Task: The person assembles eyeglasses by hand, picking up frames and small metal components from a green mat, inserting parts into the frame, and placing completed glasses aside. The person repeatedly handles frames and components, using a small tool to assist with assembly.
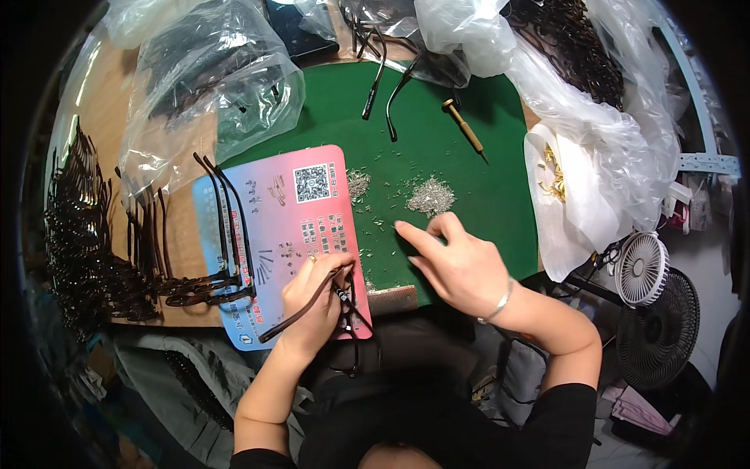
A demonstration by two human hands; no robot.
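My left hand [310, 295] is closed around a dark eyeglass frame [344, 313], one temple of it slanting down to the left. It rests over the lower right of a blue-and-pink printed mat [297, 223]. My right hand [461, 262] hovers over the green work surface, thumb and index finger apart, with nothing visible between them. Just beyond its fingers lies a heap of tiny silvery screws [431, 195], with loose ones scattered around. A smaller heap of screws [357, 186] lies beside the mat, and several small metal parts [277, 189] sit on the mat.
A brass-handled screwdriver [466, 131] lies at the far right of the green mat [500, 219]. Stacked dark glasses frames [82, 234] line the left. Clear plastic bags [258, 86] cover the back. Gold pieces [555, 176] lie in a white bag; a small white fan [642, 270] stands right.
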